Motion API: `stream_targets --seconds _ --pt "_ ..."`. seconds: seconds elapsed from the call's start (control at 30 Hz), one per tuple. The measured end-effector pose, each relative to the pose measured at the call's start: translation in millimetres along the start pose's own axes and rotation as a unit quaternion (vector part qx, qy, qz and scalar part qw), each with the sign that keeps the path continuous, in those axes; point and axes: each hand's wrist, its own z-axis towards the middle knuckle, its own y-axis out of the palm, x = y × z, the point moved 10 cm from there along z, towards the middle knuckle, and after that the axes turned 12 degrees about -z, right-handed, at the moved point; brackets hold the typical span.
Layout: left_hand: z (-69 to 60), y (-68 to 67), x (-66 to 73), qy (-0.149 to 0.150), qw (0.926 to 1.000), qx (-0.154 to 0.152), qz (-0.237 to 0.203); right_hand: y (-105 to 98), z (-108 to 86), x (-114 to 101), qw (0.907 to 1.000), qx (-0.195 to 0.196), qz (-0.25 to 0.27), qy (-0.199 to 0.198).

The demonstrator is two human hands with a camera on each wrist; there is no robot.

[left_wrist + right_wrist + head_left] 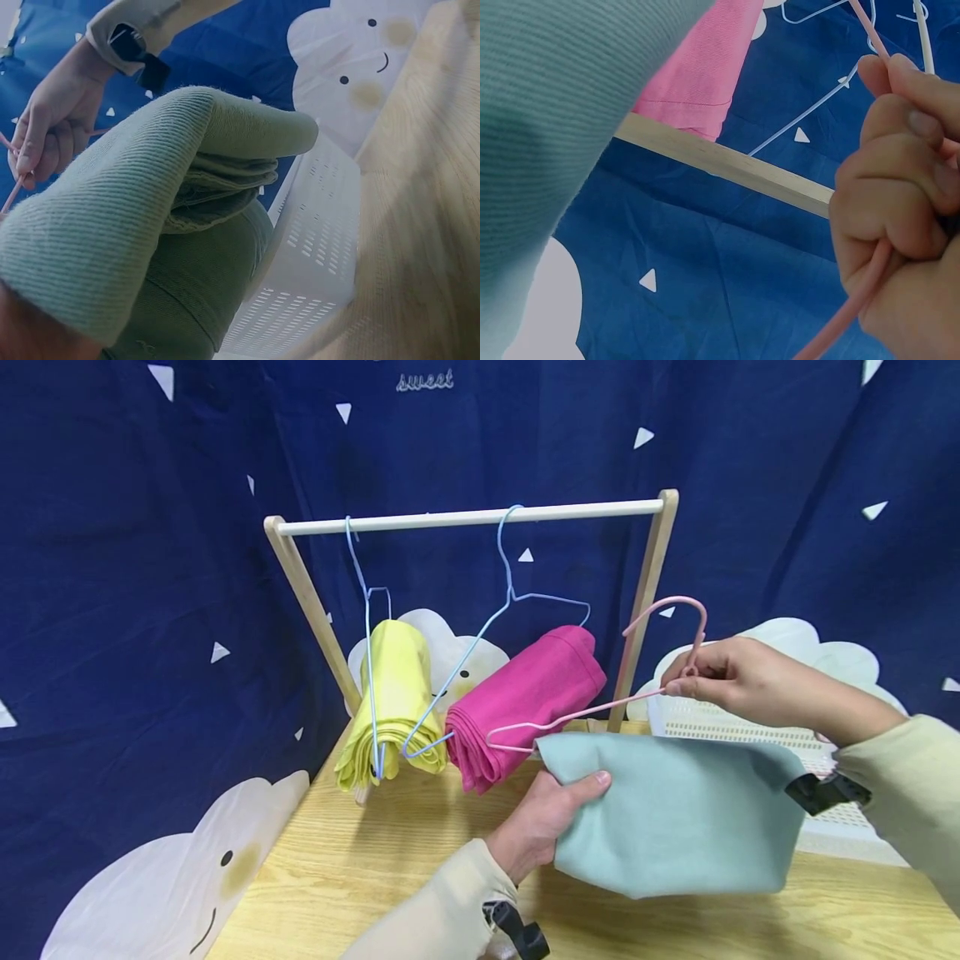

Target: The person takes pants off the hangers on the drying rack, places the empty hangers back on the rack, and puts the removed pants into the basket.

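A folded pale green cloth drapes over the lower part of a pink hanger; its folded layers show in the left wrist view. My left hand grips the cloth at its left end, thumb on the near face. Up by the hook, my right hand pinches the pink hanger, and its curled fingers show in the right wrist view. Left of the green cloth, a magenta cloth and a yellow cloth hang on blue hangers.
The wooden rack's white rail carries both blue hangers. A white perforated basket stands behind the green cloth on the right of the wooden table. A dark blue curtain with white triangles and clouds hangs behind.
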Motion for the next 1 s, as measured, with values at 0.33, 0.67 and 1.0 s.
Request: stream_targets --seconds 0.33,0.67,1.0 --pt "-1.4 2.2 5.4 0.011 0.9999 -0.009 -0.002 3 -0.7 2 0.9999 -0.002 -0.009 0.008" --pt "-1.3 3.5 8.8 0.006 0.9997 -0.021 0.009 2 -0.7 6 0.9997 0.012 -0.021 -0.004" --pt "-0.5 -4.5 12.0 0.002 0.9995 -0.027 0.016 1 -1.6 6 0.9996 -0.010 -0.018 0.020"
